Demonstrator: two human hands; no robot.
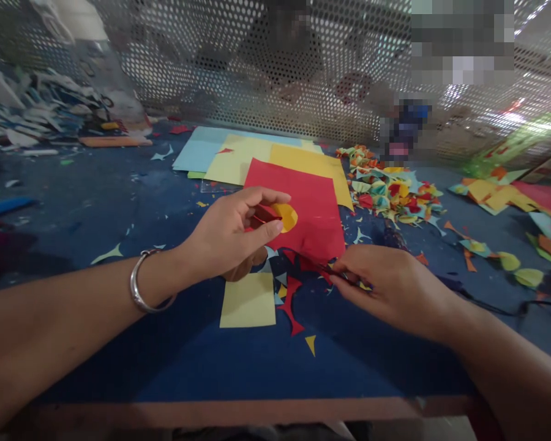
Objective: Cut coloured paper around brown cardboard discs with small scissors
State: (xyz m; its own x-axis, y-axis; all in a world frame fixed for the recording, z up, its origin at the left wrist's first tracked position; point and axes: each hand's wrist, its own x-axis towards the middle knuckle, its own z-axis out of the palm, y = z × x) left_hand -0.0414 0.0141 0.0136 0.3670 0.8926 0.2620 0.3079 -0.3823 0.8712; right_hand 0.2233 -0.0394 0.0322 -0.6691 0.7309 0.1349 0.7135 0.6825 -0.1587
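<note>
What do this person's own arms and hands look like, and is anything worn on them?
The left hand and right hand are gloveless, with no sleeves in view. A shiny silver-coloured bangle circles the left arm near the wrist.

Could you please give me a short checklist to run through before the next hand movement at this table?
1. Yellow piece gripped: ok, between the thumb and fingers of the left hand.
2. Dark tool in the right hand: ok, held near the red sheet's lower edge.
3. Tool's tips open or closed: cannot tell, too dark and small.
4. Red sheet on top of the larger yellow sheet: ok, overlapping it.
5. Surface between the hands free of offcuts: not ok, a curved red scrap and other bits lie there.
6. Pale yellow square fully visible: not ok, the left hand hides part of its far edge.
</note>
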